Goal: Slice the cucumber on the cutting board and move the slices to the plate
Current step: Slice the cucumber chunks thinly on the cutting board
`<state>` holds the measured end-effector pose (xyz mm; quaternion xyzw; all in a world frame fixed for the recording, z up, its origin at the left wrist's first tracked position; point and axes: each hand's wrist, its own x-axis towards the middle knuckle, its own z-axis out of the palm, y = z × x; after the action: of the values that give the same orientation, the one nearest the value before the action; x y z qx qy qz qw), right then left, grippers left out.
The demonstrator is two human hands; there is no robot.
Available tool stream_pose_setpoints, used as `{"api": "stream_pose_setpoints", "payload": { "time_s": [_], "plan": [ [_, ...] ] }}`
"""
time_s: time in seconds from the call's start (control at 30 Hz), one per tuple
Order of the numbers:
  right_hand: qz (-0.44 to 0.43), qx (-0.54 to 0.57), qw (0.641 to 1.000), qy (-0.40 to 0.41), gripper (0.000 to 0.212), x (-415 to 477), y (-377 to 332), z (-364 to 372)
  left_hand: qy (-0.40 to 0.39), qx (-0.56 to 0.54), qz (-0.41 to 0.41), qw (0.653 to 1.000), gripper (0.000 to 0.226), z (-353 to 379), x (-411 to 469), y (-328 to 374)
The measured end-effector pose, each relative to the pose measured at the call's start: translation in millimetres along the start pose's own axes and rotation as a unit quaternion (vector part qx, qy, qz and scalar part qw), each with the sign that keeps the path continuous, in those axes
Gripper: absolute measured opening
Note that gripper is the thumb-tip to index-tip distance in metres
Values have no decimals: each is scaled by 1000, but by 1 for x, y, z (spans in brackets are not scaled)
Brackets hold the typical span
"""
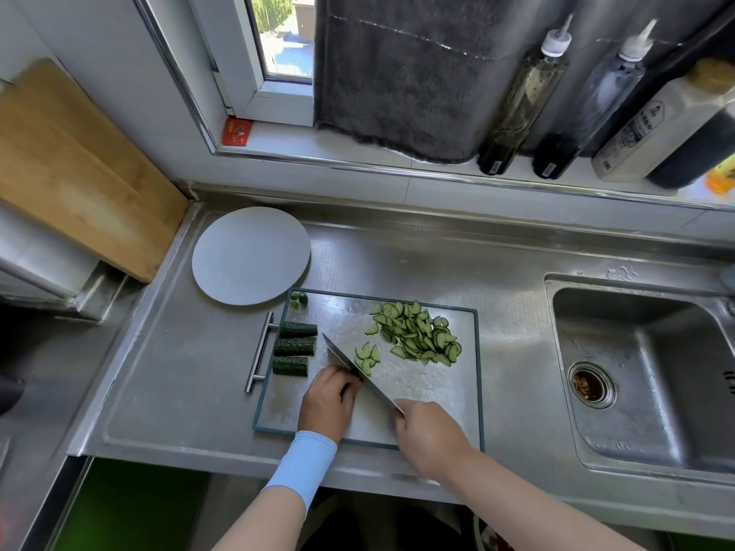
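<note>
Bare cutting board [338, 312] lies open between slices [417, 332] and plate [250, 254].

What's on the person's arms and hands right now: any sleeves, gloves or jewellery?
The left hand is ungloved. A plain light blue fabric sleeve wraps its wrist and lower forearm, and the arm above it is uncovered. The right hand and its forearm wear nothing. No rings, watch or markings show on either.

steel counter [199, 371] with sink [644, 375] on the right; daylit window [284, 37] above, dark towel [401, 73] over the sill.
</note>
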<state>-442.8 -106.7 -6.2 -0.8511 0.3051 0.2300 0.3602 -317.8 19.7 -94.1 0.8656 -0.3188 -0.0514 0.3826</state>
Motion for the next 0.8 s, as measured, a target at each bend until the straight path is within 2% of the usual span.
{"api": "stream_pose_setpoints", "payload": {
  "time_s": [0.27, 0.5, 0.8],
  "plan": [
    [-18, 2, 1000, 2, 32, 5, -9, -5, 2, 10, 22, 1000, 20, -1, 1, -3],
    [-29, -14, 999, 19, 24, -18, 4, -4, 8, 2, -4, 1000, 21, 2, 1, -3],
    [-11, -7, 1000, 1, 34, -14, 6, -5, 1, -3, -14, 1000, 19, 0, 0, -2]
  ]
}}
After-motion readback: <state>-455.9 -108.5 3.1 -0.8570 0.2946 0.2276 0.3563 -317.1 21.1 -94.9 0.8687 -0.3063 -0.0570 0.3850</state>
